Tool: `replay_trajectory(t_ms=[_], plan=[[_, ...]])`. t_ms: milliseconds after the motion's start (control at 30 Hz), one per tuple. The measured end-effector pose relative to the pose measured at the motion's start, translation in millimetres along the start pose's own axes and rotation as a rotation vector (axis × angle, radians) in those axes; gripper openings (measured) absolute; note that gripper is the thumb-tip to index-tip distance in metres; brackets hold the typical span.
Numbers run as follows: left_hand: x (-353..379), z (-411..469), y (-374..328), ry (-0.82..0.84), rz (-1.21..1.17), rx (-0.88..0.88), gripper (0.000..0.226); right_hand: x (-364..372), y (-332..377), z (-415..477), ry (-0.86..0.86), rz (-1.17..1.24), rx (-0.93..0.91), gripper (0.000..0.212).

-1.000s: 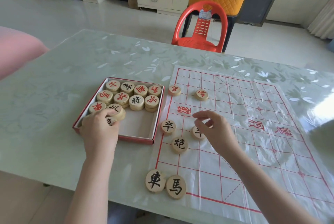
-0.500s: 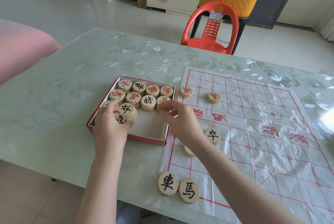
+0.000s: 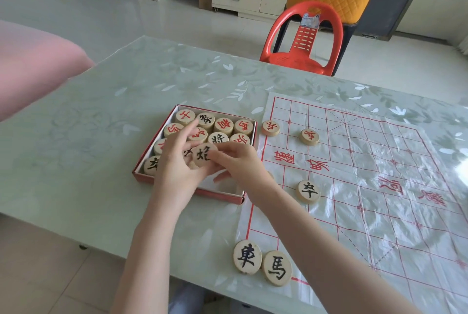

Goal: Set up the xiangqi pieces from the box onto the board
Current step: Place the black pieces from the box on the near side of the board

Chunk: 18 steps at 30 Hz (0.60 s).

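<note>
A red-rimmed box (image 3: 188,187) on the table holds several wooden xiangqi pieces with red and black characters. Above the box my left hand (image 3: 174,171) and my right hand (image 3: 243,165) meet on one black cannon piece (image 3: 203,155), lifted and tilted; left fingers are under it and right fingertips pinch its right edge. The plastic board (image 3: 379,199) lies to the right. On it are two red soldier pieces (image 3: 270,128) (image 3: 309,136), a black soldier (image 3: 308,191), a black chariot (image 3: 247,256) and a black horse (image 3: 276,268). My right arm hides part of the board's left edge.
The pale green floral table (image 3: 101,149) ends close to me at the bottom left. A red plastic chair (image 3: 304,42) stands past the far edge, an orange padded chair behind it. A pink blurred shape (image 3: 33,65) fills the left side.
My right hand left the board and came left over the box. My left hand lifted the black cannon piece out of the box, and both hands now touch it.
</note>
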<state>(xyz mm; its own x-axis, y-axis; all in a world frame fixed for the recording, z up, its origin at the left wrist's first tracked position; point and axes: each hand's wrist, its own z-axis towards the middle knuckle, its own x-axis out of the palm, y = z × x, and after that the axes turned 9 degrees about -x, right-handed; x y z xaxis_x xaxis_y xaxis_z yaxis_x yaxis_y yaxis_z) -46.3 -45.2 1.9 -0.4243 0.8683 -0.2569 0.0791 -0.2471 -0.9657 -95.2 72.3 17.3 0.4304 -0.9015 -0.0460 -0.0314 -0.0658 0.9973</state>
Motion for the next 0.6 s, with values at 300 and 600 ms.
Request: replay_trajectory(t_ms=[300, 600], plan=[[-3.2, 30.6, 36.1, -0.291, 0.545, -0.009, 0.039, -41.5, -5.5, -19.8, -0.160, 0.025, 0.015, 0.026], [10.8, 32.9, 32.7, -0.360, 0.624, -0.070, 0.049, -65.0, -6.4, -41.9, -0.096, 0.071, 0.010, 0.029]])
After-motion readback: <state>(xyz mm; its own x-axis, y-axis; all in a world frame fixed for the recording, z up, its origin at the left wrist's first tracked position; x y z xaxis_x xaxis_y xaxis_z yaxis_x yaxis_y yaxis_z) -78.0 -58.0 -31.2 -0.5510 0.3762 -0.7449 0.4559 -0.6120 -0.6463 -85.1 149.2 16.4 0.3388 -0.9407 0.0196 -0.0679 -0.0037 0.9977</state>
